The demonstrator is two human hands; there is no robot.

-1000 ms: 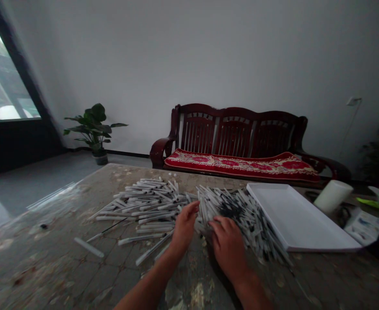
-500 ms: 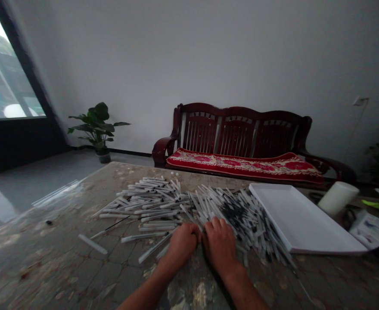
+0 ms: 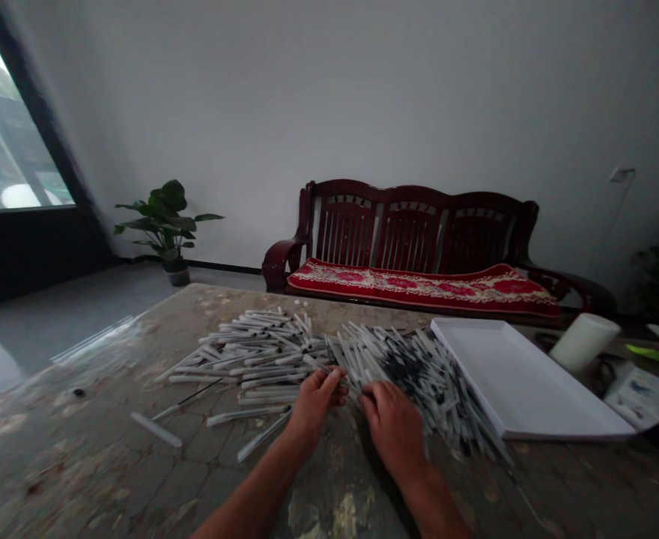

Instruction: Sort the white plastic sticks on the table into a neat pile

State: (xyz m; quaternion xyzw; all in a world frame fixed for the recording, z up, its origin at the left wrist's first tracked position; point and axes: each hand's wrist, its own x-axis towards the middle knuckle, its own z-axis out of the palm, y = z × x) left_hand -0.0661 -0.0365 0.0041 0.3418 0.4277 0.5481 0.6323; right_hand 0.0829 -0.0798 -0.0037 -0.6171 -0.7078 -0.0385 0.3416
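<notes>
A big heap of white pens [image 3: 408, 370] with dark tips lies across the middle of a worn stone-patterned table [image 3: 82, 449]; a flatter spread of pens [image 3: 251, 352] lies to its left. My left hand [image 3: 314, 404] rests at the near edge of the heap, fingers curled and pinched round a pen. My right hand [image 3: 394, 427] lies palm down beside it on the heap's near edge, fingers bent onto the pens; what they hold is hidden.
A white flat tray [image 3: 523, 389] lies right of the heap, a white cylinder [image 3: 582, 340] and a printed packet [image 3: 638, 393] beyond it. Loose pens [image 3: 155, 429] lie on the left. Behind stand a dark wooden bench with red cushion [image 3: 419, 281] and a potted plant [image 3: 164, 224].
Both hands went from spread on the heap to drawn together at its near edge, then apart a little; the left fingers now pinch a pen.
</notes>
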